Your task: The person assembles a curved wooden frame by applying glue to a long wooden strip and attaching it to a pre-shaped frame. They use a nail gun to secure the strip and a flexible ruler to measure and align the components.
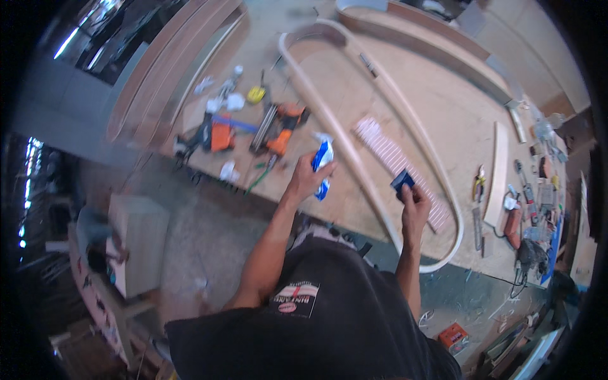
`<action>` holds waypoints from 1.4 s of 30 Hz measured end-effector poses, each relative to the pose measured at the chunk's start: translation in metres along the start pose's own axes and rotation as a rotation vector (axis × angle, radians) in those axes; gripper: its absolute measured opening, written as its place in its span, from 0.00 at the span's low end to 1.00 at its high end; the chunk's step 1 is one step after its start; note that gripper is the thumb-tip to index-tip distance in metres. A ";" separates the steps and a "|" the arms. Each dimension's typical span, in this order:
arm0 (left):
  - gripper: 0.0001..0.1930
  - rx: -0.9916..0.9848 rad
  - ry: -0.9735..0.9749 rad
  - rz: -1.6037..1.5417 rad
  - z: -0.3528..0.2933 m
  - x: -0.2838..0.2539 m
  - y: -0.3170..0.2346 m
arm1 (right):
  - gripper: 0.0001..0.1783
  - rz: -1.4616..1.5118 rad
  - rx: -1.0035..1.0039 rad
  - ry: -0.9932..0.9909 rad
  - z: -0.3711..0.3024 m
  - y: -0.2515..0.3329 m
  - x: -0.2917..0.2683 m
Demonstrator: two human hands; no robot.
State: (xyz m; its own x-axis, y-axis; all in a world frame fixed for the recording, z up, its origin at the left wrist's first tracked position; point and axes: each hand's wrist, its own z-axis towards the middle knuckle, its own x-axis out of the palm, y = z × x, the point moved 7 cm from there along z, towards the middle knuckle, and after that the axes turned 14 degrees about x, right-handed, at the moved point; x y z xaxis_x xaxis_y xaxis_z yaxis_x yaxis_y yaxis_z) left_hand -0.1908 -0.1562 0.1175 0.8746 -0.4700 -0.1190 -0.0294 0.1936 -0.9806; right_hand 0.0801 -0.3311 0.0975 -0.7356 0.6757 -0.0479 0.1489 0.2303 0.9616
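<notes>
My left hand (305, 177) is closed around a crumpled blue-and-white foil packet (323, 154), held over the near part of the wooden worktable (297, 200). Between the thumb and fingers of my right hand (415, 204) is a small, dark blue flat piece (403, 180); its exact kind is too small to make out. Below that hand lies a pale pink slatted strip (384, 144), inside a long bent-wood loop (330, 121). One rounded end of the loop reaches past the table's near edge. An orange-and-black nail gun (280, 132) rests left of my left hand.
Another orange power tool (221, 135), a yellow tape measure (256, 95) and white scraps lie left. Curved wooden panels (171, 57) stand at far left. At right are pliers (479, 183), a pale board (498, 171) and several hand tools. Another person (100, 247) is at lower left.
</notes>
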 end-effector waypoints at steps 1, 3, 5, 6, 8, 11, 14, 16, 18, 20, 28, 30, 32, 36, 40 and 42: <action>0.11 -0.009 -0.029 0.009 -0.018 -0.005 -0.005 | 0.15 0.014 0.023 0.030 -0.011 0.002 0.004; 0.12 0.014 -0.083 0.027 -0.042 -0.017 -0.018 | 0.15 0.039 0.029 0.102 -0.025 -0.006 0.010; 0.12 -0.003 -0.144 0.121 -0.065 -0.029 -0.020 | 0.15 0.004 0.071 0.121 -0.035 -0.021 0.008; 0.12 -0.007 -0.172 0.165 -0.074 -0.036 -0.022 | 0.15 -0.014 0.086 0.127 -0.042 -0.027 0.010; 0.12 0.012 -0.244 0.154 -0.092 -0.053 -0.029 | 0.15 -0.003 0.123 0.137 -0.057 -0.036 0.016; 0.13 0.004 -0.348 0.210 -0.111 -0.089 -0.005 | 0.16 -0.008 0.160 0.147 -0.069 -0.049 0.023; 0.14 -0.028 -0.391 0.290 -0.112 -0.135 0.019 | 0.16 -0.065 0.176 0.129 -0.074 -0.044 0.041; 0.15 -0.018 -0.319 0.432 -0.099 -0.168 0.023 | 0.16 -0.102 0.163 0.127 -0.069 -0.043 0.057; 0.15 0.009 -0.241 0.607 -0.081 -0.205 0.031 | 0.16 -0.117 0.157 0.110 -0.062 -0.040 0.079; 0.16 0.009 -0.127 0.729 -0.054 -0.238 0.049 | 0.15 -0.105 0.158 0.081 -0.053 -0.036 0.111; 0.18 -0.072 0.104 0.734 -0.004 -0.285 0.105 | 0.15 -0.528 -0.003 0.222 -0.037 -0.016 0.303; 0.20 -0.096 0.132 0.732 -0.004 -0.289 0.110 | 0.13 -0.549 -0.221 0.311 -0.039 0.001 0.361; 0.23 -0.103 0.143 0.769 -0.009 -0.294 0.122 | 0.12 -0.637 -0.275 0.331 -0.041 0.010 0.400; 0.36 -0.219 0.225 0.885 -0.004 -0.291 0.141 | 0.14 -0.650 -0.177 0.325 -0.019 -0.017 0.418; 0.45 -0.425 0.302 1.045 -0.017 -0.303 0.188 | 0.20 -0.687 0.018 0.324 -0.011 -0.059 0.420; 0.46 -0.332 0.221 1.065 -0.019 -0.302 0.188 | 0.22 -0.720 0.009 0.387 -0.014 -0.065 0.431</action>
State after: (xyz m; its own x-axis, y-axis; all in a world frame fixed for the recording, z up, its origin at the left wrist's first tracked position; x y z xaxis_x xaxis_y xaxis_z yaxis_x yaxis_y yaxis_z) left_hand -0.4695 0.0061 -0.0338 0.2246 -0.3508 -0.9091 -0.8624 0.3628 -0.3530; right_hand -0.2560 -0.0647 0.0185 -0.8291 0.0710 -0.5546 -0.4427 0.5225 0.7287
